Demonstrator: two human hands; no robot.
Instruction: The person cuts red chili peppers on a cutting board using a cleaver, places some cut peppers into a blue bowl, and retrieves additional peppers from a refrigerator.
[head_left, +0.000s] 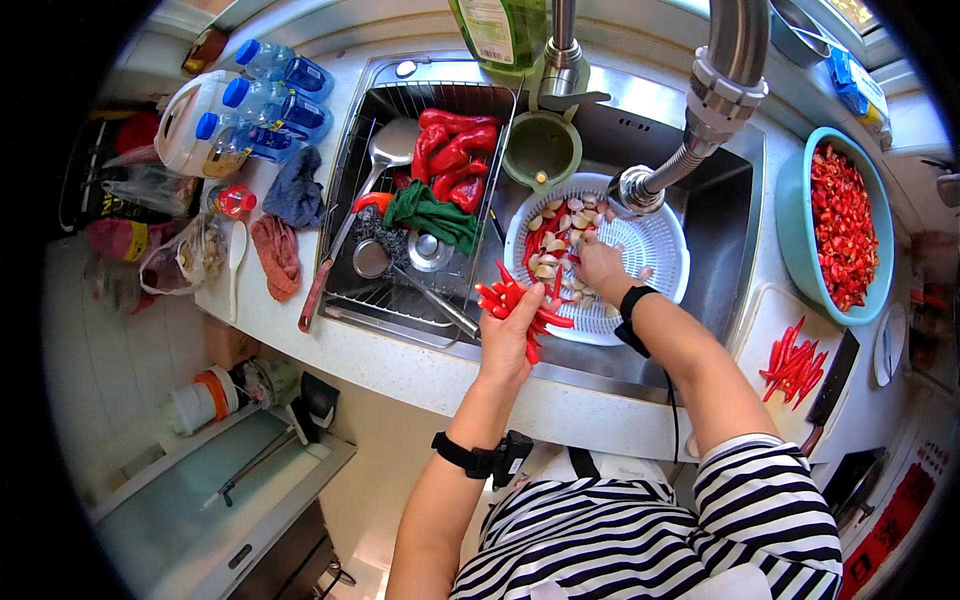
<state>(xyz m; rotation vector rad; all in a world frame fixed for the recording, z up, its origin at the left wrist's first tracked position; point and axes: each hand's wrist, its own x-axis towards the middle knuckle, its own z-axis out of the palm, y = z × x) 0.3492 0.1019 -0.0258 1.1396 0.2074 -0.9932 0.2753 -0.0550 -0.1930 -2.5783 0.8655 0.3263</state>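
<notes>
A bunch of red chili peppers is gripped in my left hand, just over the near-left rim of a white plastic colander. My right hand reaches down into that colander, its fingertips among garlic cloves and more red chilies. Whether those fingers hold anything is hidden. The colander sits in the stainless steel sink, below the hanging flexible faucet.
Left of the colander, a wire rack holds large red peppers, a green cloth and a spatula. At right stand a teal basin of chopped chilies and a cutting board with chilies and a cleaver. Bottles line the left.
</notes>
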